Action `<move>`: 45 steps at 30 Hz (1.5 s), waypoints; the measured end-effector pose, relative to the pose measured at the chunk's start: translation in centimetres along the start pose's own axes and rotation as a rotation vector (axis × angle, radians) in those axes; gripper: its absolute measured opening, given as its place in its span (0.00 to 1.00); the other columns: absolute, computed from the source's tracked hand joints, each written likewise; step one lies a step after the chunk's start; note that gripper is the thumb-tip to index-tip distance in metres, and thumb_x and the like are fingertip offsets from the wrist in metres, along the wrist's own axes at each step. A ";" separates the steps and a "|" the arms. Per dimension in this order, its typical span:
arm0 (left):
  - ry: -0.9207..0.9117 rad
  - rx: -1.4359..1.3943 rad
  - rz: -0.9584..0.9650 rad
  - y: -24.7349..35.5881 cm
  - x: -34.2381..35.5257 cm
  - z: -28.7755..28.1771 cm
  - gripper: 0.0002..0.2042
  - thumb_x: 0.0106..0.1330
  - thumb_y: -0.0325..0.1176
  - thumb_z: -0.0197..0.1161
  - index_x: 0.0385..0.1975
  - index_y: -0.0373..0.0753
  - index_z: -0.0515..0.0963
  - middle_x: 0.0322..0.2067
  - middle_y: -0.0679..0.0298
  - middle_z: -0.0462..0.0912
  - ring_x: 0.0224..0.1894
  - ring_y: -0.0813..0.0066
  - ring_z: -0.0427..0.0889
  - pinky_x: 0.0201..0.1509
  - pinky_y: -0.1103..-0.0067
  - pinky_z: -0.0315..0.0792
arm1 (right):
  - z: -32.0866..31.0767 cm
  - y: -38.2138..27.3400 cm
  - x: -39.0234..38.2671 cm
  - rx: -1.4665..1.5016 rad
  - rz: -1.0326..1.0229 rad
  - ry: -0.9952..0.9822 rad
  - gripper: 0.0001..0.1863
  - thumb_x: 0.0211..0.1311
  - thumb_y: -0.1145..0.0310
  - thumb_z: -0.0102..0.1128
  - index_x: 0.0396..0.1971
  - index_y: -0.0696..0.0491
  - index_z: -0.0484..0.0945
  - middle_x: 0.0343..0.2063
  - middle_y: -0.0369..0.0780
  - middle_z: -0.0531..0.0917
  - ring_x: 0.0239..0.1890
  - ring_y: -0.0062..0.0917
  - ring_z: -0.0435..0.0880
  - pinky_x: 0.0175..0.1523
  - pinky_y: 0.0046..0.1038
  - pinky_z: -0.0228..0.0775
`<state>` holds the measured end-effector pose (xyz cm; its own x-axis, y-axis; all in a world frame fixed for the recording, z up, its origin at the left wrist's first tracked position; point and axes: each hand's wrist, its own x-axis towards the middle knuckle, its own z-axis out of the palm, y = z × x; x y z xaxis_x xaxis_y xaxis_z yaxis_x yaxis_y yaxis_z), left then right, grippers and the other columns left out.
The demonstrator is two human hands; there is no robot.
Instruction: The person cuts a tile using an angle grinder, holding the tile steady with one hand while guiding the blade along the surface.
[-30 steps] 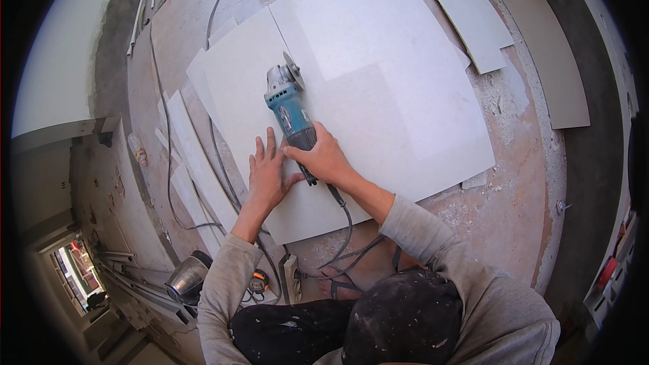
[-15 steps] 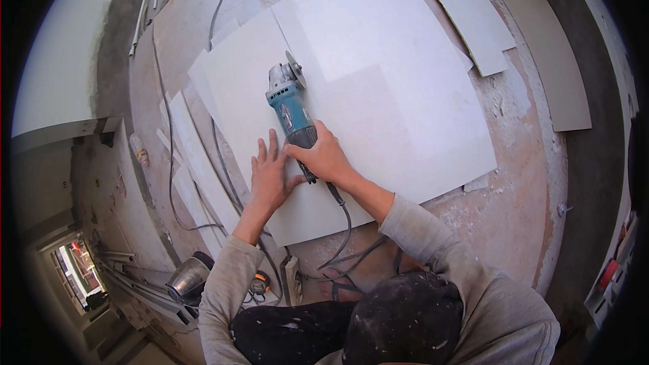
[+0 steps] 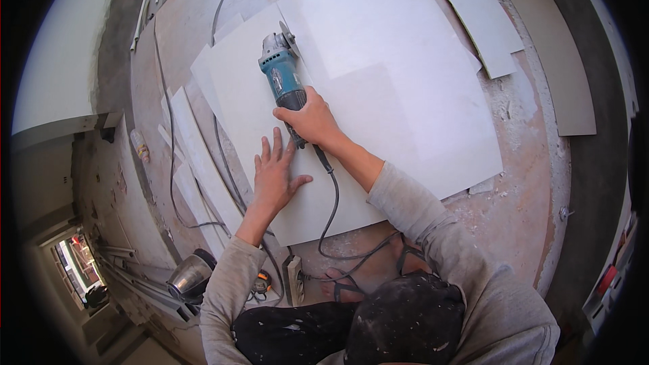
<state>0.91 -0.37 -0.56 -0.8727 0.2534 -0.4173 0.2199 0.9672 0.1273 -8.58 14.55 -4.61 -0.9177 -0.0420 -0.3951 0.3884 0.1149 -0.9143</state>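
Right hand [image 3: 309, 120] grasps the rear body of the angle grinder [image 3: 284, 76], positioned over the white panel [image 3: 385, 135]. Left hand [image 3: 273, 170] (fingers spread, gripping nothing) rests palm-down on the panel, near the grinder's rear.

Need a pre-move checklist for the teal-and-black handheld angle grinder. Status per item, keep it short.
1. Right hand grip on the teal-and-black handheld angle grinder: ok, wrapped around the black rear section.
2. Left hand away from the round grey disc: ok, spread on the large flat white panel, by the tool's rear end.
3. Thin black power cord clear of the disc: ok, it runs from the rear end back toward the person.
4. Gloves: not ok, both hands bare.
5. Disc stopped or spinning: cannot tell from a still.
6. Panel supported underneath: cannot tell, its underside is hidden.
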 end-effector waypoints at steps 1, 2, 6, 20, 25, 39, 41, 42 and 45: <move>0.000 0.005 0.002 0.0 0.0 0.0 0.45 0.56 0.56 0.74 0.70 0.34 0.68 0.79 0.46 0.45 0.78 0.33 0.47 0.72 0.44 0.57 | 0.1 -0.2 0.4 -0.003 -0.007 0.014 0.36 0.49 0.51 0.73 0.50 0.64 0.76 0.40 0.49 0.85 0.41 0.34 0.86 0.47 0.33 0.77; 0.000 0.011 0.005 0.0 0.0 0.1 0.46 0.56 0.57 0.74 0.71 0.35 0.67 0.79 0.46 0.45 0.78 0.33 0.47 0.71 0.43 0.57 | 0.1 -0.3 0.7 -0.006 -0.013 0.029 0.35 0.49 0.51 0.73 0.49 0.64 0.76 0.39 0.49 0.85 0.40 0.34 0.86 0.46 0.33 0.77; -0.004 0.023 -0.001 -0.1 0.0 0.0 0.48 0.56 0.56 0.74 0.75 0.41 0.61 0.79 0.47 0.45 0.78 0.33 0.46 0.71 0.42 0.57 | 0.0 -1.4 1.9 0.014 0.022 -0.006 0.35 0.48 0.52 0.74 0.48 0.64 0.76 0.38 0.49 0.85 0.39 0.33 0.86 0.45 0.33 0.78; 0.001 0.010 0.000 -0.2 0.0 0.1 0.49 0.56 0.57 0.74 0.76 0.44 0.60 0.79 0.48 0.45 0.78 0.34 0.45 0.71 0.40 0.57 | -0.4 -1.7 1.6 0.037 0.052 -0.048 0.35 0.49 0.54 0.74 0.50 0.65 0.76 0.39 0.48 0.85 0.39 0.31 0.85 0.45 0.32 0.78; -0.009 0.026 -0.003 -0.3 0.0 0.2 0.48 0.58 0.57 0.72 0.77 0.46 0.58 0.79 0.49 0.45 0.78 0.35 0.46 0.71 0.38 0.56 | -0.4 -0.4 -0.2 0.033 0.016 -0.027 0.36 0.50 0.54 0.73 0.51 0.65 0.75 0.39 0.47 0.84 0.40 0.32 0.85 0.46 0.32 0.78; 0.002 0.030 0.006 0.0 0.0 0.4 0.49 0.58 0.56 0.73 0.77 0.48 0.56 0.79 0.49 0.45 0.78 0.34 0.46 0.71 0.38 0.56 | -0.4 -0.2 1.3 -0.012 0.012 0.000 0.34 0.49 0.53 0.74 0.49 0.65 0.77 0.37 0.47 0.85 0.38 0.31 0.86 0.44 0.32 0.78; 0.015 0.005 0.009 -0.4 -0.3 0.5 0.49 0.58 0.56 0.73 0.78 0.49 0.55 0.79 0.49 0.45 0.78 0.35 0.46 0.72 0.39 0.55 | -0.1 -0.6 1.4 0.003 0.032 -0.017 0.33 0.49 0.53 0.74 0.48 0.64 0.77 0.37 0.47 0.85 0.38 0.30 0.86 0.45 0.31 0.78; 0.019 0.005 -0.003 -0.4 -0.3 0.3 0.49 0.58 0.56 0.73 0.78 0.49 0.55 0.79 0.49 0.45 0.78 0.35 0.46 0.72 0.39 0.55 | -0.1 -0.8 1.6 0.001 0.027 -0.028 0.33 0.49 0.53 0.74 0.48 0.64 0.77 0.37 0.47 0.85 0.38 0.30 0.86 0.45 0.31 0.78; -0.006 0.019 -0.030 -0.3 -0.4 0.1 0.47 0.59 0.60 0.70 0.75 0.43 0.61 0.79 0.49 0.44 0.78 0.34 0.45 0.73 0.43 0.55 | -0.3 -1.2 1.5 0.036 0.051 -0.048 0.32 0.51 0.54 0.75 0.48 0.64 0.77 0.36 0.44 0.85 0.36 0.27 0.85 0.42 0.29 0.78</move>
<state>1.21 -0.77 -0.55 -0.8765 0.2239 -0.4261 0.2016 0.9746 0.0974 -10.46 14.63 -4.06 -0.8920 -0.0846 -0.4441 0.4379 0.0825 -0.8952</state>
